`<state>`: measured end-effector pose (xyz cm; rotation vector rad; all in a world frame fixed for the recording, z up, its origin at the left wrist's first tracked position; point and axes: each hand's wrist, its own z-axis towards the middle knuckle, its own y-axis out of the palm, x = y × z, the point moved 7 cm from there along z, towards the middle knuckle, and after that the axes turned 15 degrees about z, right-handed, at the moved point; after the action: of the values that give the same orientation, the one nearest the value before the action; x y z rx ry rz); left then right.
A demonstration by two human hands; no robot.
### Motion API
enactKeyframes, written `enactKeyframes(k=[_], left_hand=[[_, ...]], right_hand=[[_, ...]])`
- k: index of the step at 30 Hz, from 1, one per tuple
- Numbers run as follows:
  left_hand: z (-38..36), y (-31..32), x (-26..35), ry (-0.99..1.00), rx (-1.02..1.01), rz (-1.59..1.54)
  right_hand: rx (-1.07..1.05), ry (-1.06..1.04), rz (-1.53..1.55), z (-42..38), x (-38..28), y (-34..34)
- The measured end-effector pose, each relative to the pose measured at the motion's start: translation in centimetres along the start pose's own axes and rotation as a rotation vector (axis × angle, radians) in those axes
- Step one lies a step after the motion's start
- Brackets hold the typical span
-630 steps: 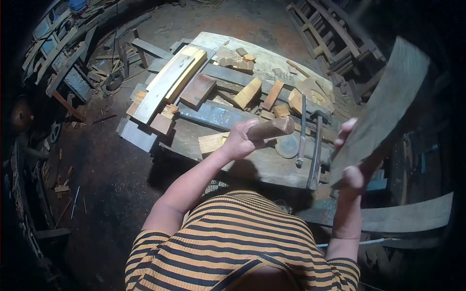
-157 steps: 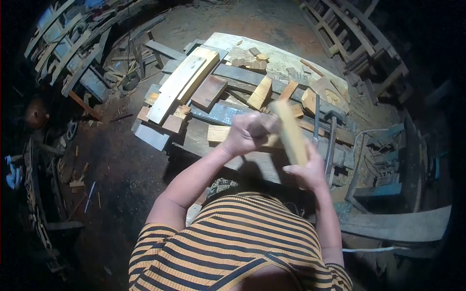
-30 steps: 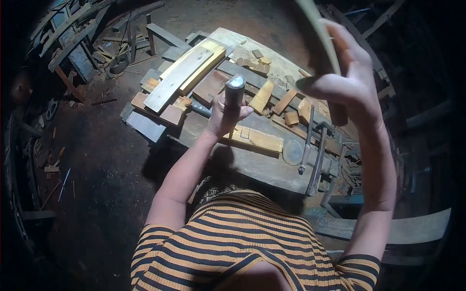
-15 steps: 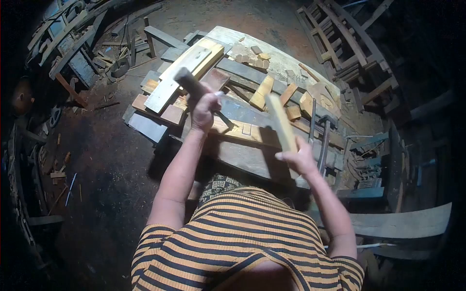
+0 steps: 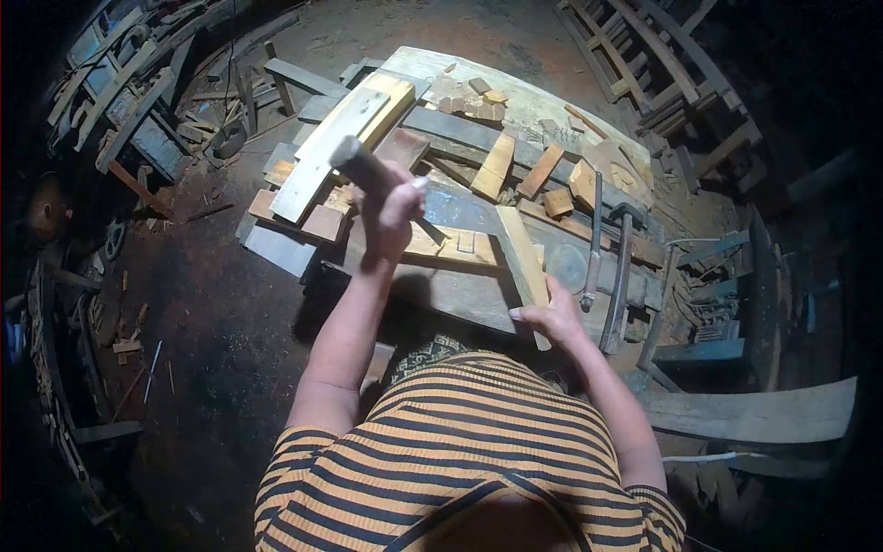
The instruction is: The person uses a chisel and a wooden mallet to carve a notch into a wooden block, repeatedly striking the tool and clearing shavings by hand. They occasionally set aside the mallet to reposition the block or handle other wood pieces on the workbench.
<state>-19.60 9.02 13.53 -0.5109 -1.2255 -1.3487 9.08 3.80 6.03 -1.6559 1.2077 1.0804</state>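
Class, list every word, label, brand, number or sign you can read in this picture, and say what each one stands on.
None: no readable word, label, brand, number or sign shows.
Wooden piece at the chisel tip: a drawn rectangular outline, a mark rather than text.
Patterned cloth beyond the striped shirt: geometric design, no legible letters.
The picture's edges: too dark to tell.

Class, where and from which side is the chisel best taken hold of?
Probably by its thick handle, grip wrapped from the person's left, as the left hand does: it rises leftward, while the narrow blade points at the marked wood.
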Motion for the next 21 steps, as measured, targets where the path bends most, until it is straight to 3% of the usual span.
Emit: enactKeyframes(k=[9,13,15,16,17,18,19,20,21], left_hand=[[-1.1,3.6,-0.7,0.063,-0.178,0.313],[-3.1,7.9,0.8,0.268,-0.396,0.317],[-4.0,9.5,1.1,0.441,-0.481,0.458],[-4.6,10.0,0.5,0.418,-0.514,0.555],[-4.9,10.5,0.6,0.404,-0.53,0.596],[-5.2,11.0,0.4,0.387,-0.55,0.636],[-5.4,11.4,0.2,0.402,-0.54,0.626],[-5.6,11.7,-0.1,0.42,-0.535,0.613],[-5.8,12.0,-0.5,0.427,-0.549,0.634]], right_hand=[[-0.035,-0.006,0.065,0.4,1.3,-0.1],[-0.01,0.031,0.163,0.4,1.2,-0.9],[0.077,-0.278,0.119,-0.3,-2.2,-2.5],[0.143,-0.377,0.021,-1.5,-4.8,-3.8],[0.188,-0.341,0.18,-3.7,-8.0,-4.2],[0.252,-0.497,0.157,-5.6,-10.8,-5.3],[0.376,-0.462,0.237,-7.8,-12.4,-6.3],[0.253,-0.603,0.357,-9.1,-13.8,-6.8],[0.258,-0.872,0.475,-10.7,-15.3,-6.4]])
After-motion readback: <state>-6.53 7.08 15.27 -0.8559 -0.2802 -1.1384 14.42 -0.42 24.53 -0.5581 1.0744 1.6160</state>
